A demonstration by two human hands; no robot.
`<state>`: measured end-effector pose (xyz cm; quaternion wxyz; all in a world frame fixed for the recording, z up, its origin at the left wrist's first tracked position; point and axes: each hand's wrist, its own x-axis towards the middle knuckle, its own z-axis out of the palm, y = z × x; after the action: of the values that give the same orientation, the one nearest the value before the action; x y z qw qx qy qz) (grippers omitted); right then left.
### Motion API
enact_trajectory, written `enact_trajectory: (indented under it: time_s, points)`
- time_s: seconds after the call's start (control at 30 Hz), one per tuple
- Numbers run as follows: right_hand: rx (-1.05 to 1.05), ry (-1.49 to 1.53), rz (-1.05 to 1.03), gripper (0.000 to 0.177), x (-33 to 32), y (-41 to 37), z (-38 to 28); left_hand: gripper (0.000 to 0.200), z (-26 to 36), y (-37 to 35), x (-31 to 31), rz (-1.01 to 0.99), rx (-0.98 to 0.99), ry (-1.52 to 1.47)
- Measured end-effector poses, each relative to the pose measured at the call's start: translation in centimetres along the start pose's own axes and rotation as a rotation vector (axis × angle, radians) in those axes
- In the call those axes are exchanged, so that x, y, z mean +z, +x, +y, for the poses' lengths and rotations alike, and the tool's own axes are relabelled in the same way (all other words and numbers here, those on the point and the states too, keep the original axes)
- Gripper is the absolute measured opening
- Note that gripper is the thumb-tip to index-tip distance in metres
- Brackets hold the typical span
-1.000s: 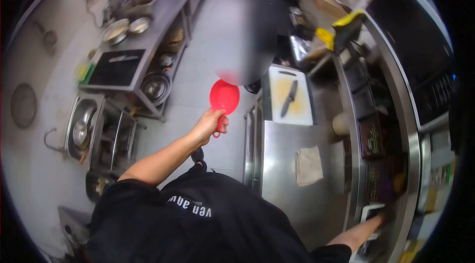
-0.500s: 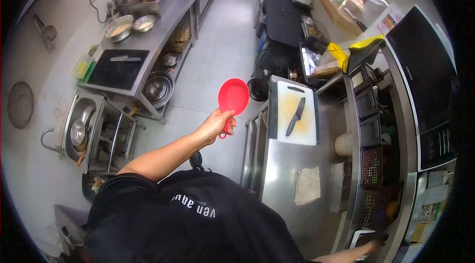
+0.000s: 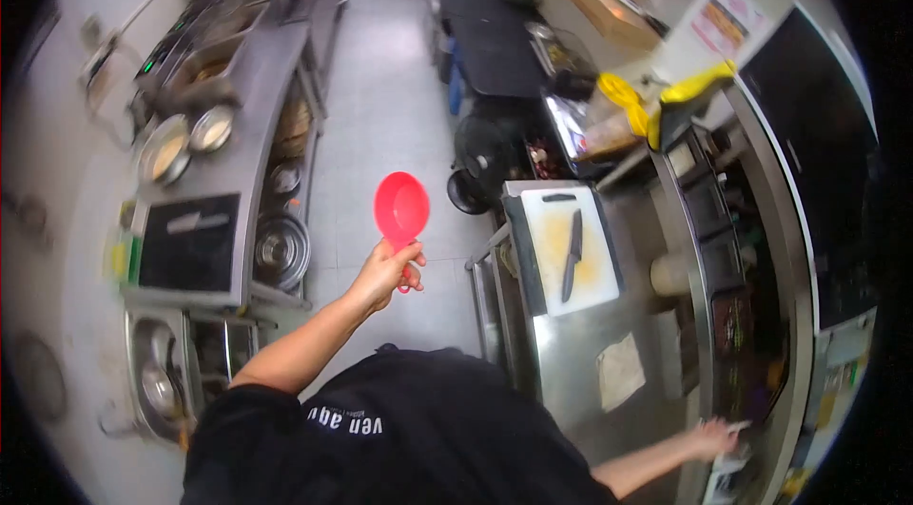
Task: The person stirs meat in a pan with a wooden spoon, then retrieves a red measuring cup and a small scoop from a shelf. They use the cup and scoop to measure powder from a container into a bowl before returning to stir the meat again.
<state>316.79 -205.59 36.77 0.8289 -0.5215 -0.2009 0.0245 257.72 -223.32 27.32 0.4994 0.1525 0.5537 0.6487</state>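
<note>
My left hand [image 3: 385, 273] is raised over the floor aisle and grips the handle of a red plastic scoop [image 3: 401, 206], bowl upward. It hangs to the left of the steel counter [image 3: 561, 362]. My right hand [image 3: 715, 437] reaches far to the lower right and touches a white object [image 3: 734, 463] at the foot of the shelf unit. Its fingers are too small and blurred to read.
A white cutting board [image 3: 592, 277] with a black knife [image 3: 573, 252] lies on the counter, a folded cloth [image 3: 620, 370] nearer me. Yellow gloves [image 3: 647, 102] hang at the back right. Across the aisle: metal bowls [image 3: 167, 149], a black board [image 3: 186, 241], a sink [image 3: 157, 381].
The view has swung, so the counter and board sit lower in the frame. My left hand still holds the red scoop, now a little further left. My right hand stays at the shelf's foot.
</note>
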Motion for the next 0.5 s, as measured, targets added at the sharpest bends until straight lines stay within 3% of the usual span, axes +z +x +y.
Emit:
enact_trajectory:
  time_s: [0.07,0.1,0.13,0.2,0.23,0.27,0.33,0.4,0.5]
  points:
    - [0.131,0.117,-0.327,0.026,5.3,-7.2,-2.4,0.015,0.8,1.5,-0.8,-0.068,-0.017,-0.028]
    - [0.112,0.069,-0.335,0.027,9.3,-12.0,-3.6,0.017,1.1,2.4,-0.9,-0.1,-0.027,-0.043]
    - [0.21,0.1,-0.479,0.024,12.3,-16.1,-3.6,0.017,1.2,3.4,-0.7,-0.14,-0.051,-0.012]
    - [0.464,0.253,-0.944,0.018,16.4,-24.8,-1.3,0.016,1.6,5.3,-0.8,-0.162,-0.06,0.025]
    - [0.216,0.172,-1.202,0.023,17.9,-29.6,1.7,0.014,2.2,6.4,-1.1,-0.201,-0.052,0.034]
    - [0.349,0.265,-1.453,0.021,19.0,-34.9,3.0,0.013,2.5,7.6,-1.3,-0.185,-0.042,-0.012]
    - [0.79,0.19,-1.636,0.016,20.0,-44.5,3.1,0.015,2.4,10.6,-2.3,-0.224,0.098,-0.181]
    - [0.91,0.137,-1.817,0.017,21.8,-51.4,3.2,0.016,4.0,13.2,-3.6,-0.179,0.144,-0.154]
    - [1.193,0.153,-1.93,0.015,26.0,-59.2,3.5,0.017,7.2,17.9,-7.1,-0.164,0.157,-0.026]
